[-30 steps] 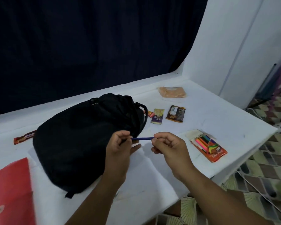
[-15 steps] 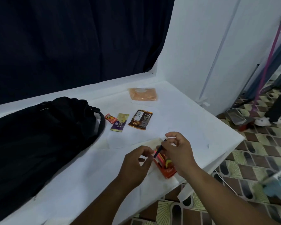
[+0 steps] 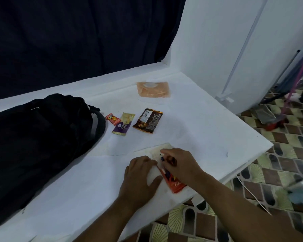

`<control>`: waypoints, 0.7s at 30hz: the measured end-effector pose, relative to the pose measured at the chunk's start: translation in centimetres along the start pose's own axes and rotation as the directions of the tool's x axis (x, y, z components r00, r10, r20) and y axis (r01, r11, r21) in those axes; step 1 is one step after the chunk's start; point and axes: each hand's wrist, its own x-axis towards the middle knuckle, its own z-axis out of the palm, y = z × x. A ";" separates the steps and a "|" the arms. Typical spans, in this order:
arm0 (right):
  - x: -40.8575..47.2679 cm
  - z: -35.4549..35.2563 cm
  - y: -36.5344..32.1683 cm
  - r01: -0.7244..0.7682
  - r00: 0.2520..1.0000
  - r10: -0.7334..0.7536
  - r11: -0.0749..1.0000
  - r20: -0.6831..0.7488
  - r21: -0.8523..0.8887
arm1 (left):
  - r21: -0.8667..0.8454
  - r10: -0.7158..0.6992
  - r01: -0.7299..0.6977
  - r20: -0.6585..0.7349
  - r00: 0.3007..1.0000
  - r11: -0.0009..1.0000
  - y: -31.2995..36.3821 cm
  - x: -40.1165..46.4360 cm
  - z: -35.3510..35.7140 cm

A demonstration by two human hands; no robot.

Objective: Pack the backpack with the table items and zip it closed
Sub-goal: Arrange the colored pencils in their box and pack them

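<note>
— White tabletop (image 3: 208, 130) is filling most of the view now, with a dark curtain (image 3: 77, 41) hanging behind it and patterned floor tiles (image 3: 287, 154) showing past its right edge. What is differing from half a second ago?

— Both hands are lying lower and flatter. Earlier the right hand was lifting a dark pencil above the orange box with its fingers curled high; now the right hand (image 3: 180, 163) is resting over the top of the orange pencil box (image 3: 175, 182), fingers bent, and a blue pencil (image 3: 162, 158) is poking out from under its fingertips. Whether it is pinching that pencil or only covering it is not showing clearly.

— And the left one?

— The left hand (image 3: 140, 177) is lying spread, palm down, fingers fairly straight, pressing on the table and touching the left edge of the box. Before, it was hovering half-curled just short of the box.

— Where is the backpack sitting relative to them?

— The black backpack (image 3: 38, 140) is lying on its side at the left of the table, well apart from both hands and farther back. Its position on the table is looking unchanged.

— Anything between?

— A small red sweet wrapper (image 3: 112, 118), a purple-and-yellow packet (image 3: 123, 124) and a brown packet (image 3: 148, 120) are lying in a row just right of the backpack's top. An orange pouch (image 3: 153, 89) is lying farther back, near the wall.
</note>
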 end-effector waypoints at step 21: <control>-3.5 -2.6 4.4 -0.090 0.994 0.085 0.993 -0.065 -0.080 | -0.234 -0.186 0.191 0.045 0.982 0.953 0.5 3.0 -2.4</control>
